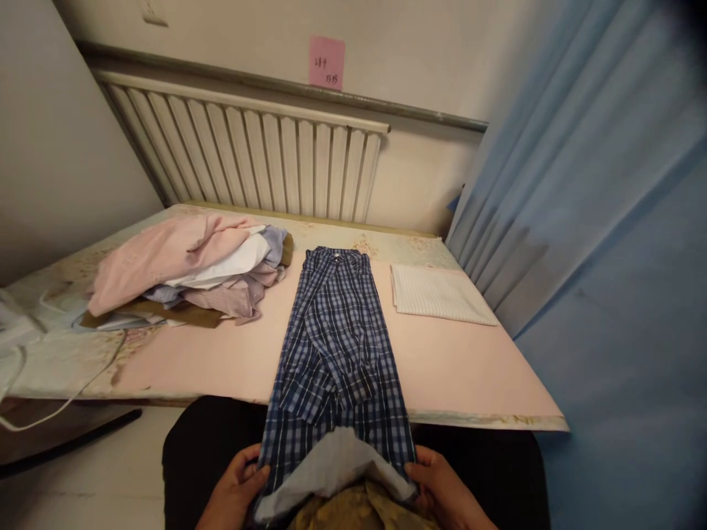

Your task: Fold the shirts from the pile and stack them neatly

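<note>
A blue plaid shirt [343,324] lies lengthwise in front of me, its sides folded in and its sleeves laid over the middle. The collar end rests on the table; the near end hangs over the edge above my lap. My left hand [237,486] pinches the left side of that near end. On the opposite side, my right hand [436,482] grips the shirt's right edge between thumb and fingers. Between the hands a pale grey inner side of the fabric shows at the hem.
A heap of clothes [188,269] sits on the table's left, a folded striped white cloth [442,294] on its right. The pink table cover [221,364] reaches the front edge. A radiator [265,158] stands behind, a blue curtain [596,294] at right, a white cable [66,408] at left.
</note>
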Demonstrator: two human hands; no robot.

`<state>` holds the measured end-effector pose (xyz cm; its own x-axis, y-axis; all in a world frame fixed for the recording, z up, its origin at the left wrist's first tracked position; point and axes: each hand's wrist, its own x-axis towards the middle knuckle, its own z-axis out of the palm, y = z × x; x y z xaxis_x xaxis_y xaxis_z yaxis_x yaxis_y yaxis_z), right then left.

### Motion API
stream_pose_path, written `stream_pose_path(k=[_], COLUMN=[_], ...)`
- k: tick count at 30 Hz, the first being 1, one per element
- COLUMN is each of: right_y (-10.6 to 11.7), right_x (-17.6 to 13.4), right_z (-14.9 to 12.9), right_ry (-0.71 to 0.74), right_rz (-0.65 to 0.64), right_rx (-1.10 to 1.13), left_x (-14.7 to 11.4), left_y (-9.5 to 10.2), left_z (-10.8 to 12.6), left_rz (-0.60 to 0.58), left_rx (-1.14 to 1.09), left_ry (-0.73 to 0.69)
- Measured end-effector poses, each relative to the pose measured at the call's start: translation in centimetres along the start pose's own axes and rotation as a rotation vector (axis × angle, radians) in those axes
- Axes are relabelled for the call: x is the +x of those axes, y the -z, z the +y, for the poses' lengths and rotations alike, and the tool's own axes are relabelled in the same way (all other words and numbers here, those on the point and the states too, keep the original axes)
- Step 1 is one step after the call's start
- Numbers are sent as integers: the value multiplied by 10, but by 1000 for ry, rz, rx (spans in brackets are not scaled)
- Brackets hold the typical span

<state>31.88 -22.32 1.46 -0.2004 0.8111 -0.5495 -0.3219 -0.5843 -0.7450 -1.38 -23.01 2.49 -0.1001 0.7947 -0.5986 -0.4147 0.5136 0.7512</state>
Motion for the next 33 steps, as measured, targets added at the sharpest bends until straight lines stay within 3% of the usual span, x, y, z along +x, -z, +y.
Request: stream_pose_path(k=[7, 12, 15, 17, 22, 25, 28, 31, 33], right_y=[12, 7, 8, 13, 21, 14, 4, 0, 1], right_x=[-1, -9, -10, -8, -2, -3, 0, 11, 20], right_z=[4, -14, -19, -19, -21, -31, -41, -44, -41], right_ry=[125, 160, 148, 167, 365, 410, 279, 87, -16], right_rz=[333, 200, 92, 89, 207, 167, 93, 219, 290], right_rx=[-101, -75, -72, -187, -655, -789, -565, -177, -82], left_x=[-4, -5, 0, 5, 15, 14, 12, 15, 19], left_y=[2, 9, 15, 18, 18, 13, 6, -1, -5], left_z=[2, 12, 13, 12, 8, 11, 17, 25, 29], left_rz=[32, -115, -204, -170, 89, 62, -26, -50, 5], left_rx=[39, 86, 152, 245, 595, 700, 632, 455, 381], left_ry=[-97, -35, -72, -145, -357, -431, -378, -186, -110])
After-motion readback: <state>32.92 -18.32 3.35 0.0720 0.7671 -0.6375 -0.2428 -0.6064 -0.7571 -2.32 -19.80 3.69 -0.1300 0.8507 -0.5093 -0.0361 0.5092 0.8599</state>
